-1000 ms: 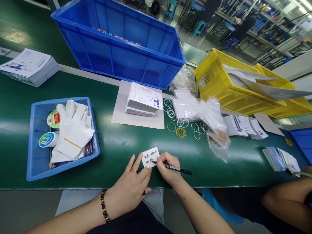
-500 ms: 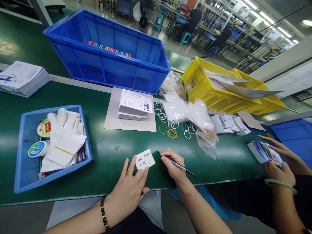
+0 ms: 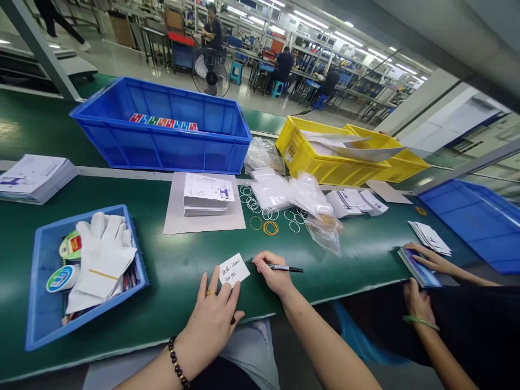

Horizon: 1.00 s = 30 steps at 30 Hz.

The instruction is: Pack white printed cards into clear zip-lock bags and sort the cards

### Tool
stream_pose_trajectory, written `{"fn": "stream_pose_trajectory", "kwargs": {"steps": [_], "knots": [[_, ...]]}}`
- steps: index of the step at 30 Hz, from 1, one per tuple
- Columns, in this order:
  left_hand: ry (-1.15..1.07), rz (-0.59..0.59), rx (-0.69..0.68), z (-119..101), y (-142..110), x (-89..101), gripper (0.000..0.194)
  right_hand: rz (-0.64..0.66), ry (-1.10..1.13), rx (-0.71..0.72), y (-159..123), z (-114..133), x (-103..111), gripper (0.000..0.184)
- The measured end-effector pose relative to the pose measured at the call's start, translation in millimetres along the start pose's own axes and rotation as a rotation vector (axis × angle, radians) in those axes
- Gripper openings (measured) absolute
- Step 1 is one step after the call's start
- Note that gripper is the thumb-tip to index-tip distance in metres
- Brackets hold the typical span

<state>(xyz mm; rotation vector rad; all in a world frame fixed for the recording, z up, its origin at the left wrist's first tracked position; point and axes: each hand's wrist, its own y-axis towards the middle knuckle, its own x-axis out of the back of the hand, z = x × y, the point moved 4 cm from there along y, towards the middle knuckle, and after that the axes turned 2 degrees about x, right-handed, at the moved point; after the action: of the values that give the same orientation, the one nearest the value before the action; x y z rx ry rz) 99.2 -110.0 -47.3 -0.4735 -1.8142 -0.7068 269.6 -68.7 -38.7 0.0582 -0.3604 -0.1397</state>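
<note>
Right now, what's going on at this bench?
The left hand steadies a handwritten card on the table. The right hand grips a pen, tip just off the card's right side. A stack sits on a grey sheet beyond. At right, a co-worker's hands hold a bluish bundle.

One head view: faces forward, down over table (image 3: 174, 276); left hand (image 3: 213, 317), right hand (image 3: 277, 277) near, lower centre; floor (image 3: 105, 65) far, top.
</note>
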Motion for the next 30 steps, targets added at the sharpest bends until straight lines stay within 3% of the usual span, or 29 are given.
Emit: {"fn": "stream_pose_trajectory", "kwargs": {"steps": [3, 6, 9, 11, 15, 19, 25, 30], "knots": [[-0.040, -0.091, -0.028, 1, 0, 7.2, 0.035, -0.115, 0.093, -0.045, 0, -2, 6, 0.021], [-0.138, -0.260, -0.092, 6, -11, 25.1, 0.034, -0.303, 0.196, -0.030, -10, 5, 16, 0.020], [-0.265, -0.358, -0.153, 14, -31, 42.5, 0.030, -0.319, 0.366, 0.070, -35, 23, 13, 0.032], [-0.311, -0.304, -0.089, 20, -41, 48.1, 0.024, -0.215, 0.446, 0.135, -56, 39, 1, 0.040], [-0.231, 0.015, 0.184, 30, -52, 48.3, 0.023, 0.013, 0.394, 0.112, -91, 62, -27, 0.044], [-0.145, 0.236, 0.317, 31, -56, 50.4, 0.021, 0.067, 0.310, 0.117, -100, 76, -42, 0.041], [-0.127, 0.292, 0.343, 26, -65, 55.4, 0.026, 0.177, 0.172, 0.164, -103, 88, -56, 0.041], [-0.204, 0.281, 0.194, 14, -78, 63.4, 0.019, 0.294, 0.165, 0.085, -112, 84, -77, 0.036]]}}
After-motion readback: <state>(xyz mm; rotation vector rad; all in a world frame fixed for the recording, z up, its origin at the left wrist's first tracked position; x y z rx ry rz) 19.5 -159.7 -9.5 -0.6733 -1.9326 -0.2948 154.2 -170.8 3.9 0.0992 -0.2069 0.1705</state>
